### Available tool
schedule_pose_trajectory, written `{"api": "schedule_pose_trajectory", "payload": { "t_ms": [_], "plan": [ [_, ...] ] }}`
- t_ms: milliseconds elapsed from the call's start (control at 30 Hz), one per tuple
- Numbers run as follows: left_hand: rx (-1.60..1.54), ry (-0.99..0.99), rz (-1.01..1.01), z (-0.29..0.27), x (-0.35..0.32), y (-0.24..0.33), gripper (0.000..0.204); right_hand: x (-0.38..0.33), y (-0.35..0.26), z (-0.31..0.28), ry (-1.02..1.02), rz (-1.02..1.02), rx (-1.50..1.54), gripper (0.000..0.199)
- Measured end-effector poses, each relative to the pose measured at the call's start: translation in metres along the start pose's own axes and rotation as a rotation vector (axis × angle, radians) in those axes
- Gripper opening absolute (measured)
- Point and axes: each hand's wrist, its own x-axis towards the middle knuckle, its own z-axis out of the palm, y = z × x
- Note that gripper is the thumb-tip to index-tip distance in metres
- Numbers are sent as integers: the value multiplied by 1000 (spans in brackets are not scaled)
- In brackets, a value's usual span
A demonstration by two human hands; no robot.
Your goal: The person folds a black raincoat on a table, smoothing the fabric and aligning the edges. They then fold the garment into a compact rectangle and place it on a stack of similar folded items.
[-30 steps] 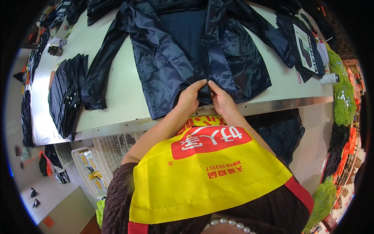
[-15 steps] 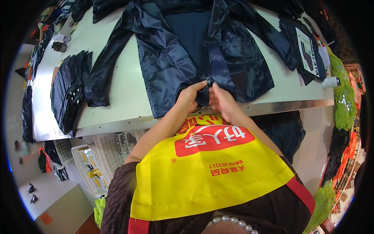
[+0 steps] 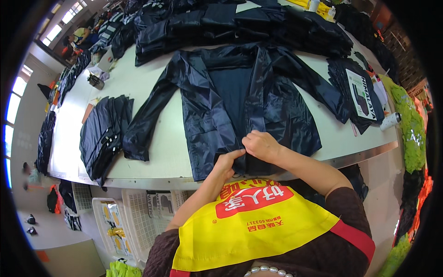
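A dark navy, shiny jacket (image 3: 207, 124) lies spread on the white table, its front open and both sleeves stretched outward. At the bottom of the front opening, my left hand (image 3: 227, 164) pinches the hem end of the front edge between thumb and fingers. Just above it, my right hand (image 3: 262, 147) is closed on the zipper edge of the right front panel. Its curled fingers hide the zipper slider. Both hands nearly touch each other, close to the table's near edge.
A stack of folded dark garments (image 3: 104, 138) lies left of the jacket. More dark garments (image 3: 221, 30) line the far side. To the right are a pile with a printed package (image 3: 362, 94) and a thread spool (image 3: 391, 121). White plastic baskets (image 3: 147, 224) stand below the table.
My right hand has gone from loose, blurred fingers beside the zipper to a closed grip on it. My left hand keeps its pinch. The view has tilted up, showing more of the table's far side.
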Motion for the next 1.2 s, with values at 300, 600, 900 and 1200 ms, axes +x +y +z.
{"api": "schedule_pose_trajectory", "payload": {
  "t_ms": [300,600,900,1200],
  "plan": [
    [546,336,104,-55,-42,15,83,-3,158,-27,382,504,-138,46],
    [830,667,585,-198,3,108,65,-151,236,-77,-136,1029,-143,64],
    [1065,1224,659,-266,89,180,42,-250,24,-105,-915,910,202,64],
    [993,623,794,-194,39,183,53,-25,68,-62,129,683,388,37]
  ]
}}
